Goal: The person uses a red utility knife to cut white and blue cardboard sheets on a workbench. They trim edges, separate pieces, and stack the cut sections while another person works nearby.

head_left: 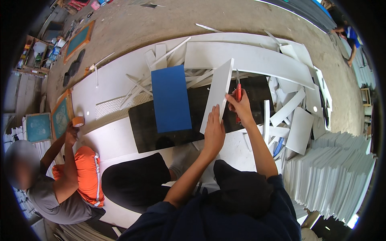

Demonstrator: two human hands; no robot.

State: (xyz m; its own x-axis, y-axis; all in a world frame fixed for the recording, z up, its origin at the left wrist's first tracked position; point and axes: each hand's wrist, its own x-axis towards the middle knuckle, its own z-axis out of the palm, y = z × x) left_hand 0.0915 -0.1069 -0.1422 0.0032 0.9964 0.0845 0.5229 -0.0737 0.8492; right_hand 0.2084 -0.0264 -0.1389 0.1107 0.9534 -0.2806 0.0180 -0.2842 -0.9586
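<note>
My left hand (214,130) presses flat on the near end of a long white panel (219,90) that lies tilted across a black mat (144,132). Just right of the panel's edge, my right hand (241,106) grips a red-handled utility knife (239,91) with the blade pointing away from me. A blue rectangular board (171,98) rests on the mat to the left of the panel.
White offcut strips and panels (289,106) litter the floor beyond and right of the mat. A tall stack of white sheets (333,172) stands at right. At left a seated person holds a roll of brown tape (78,121). Another person bends at far upper right (350,36).
</note>
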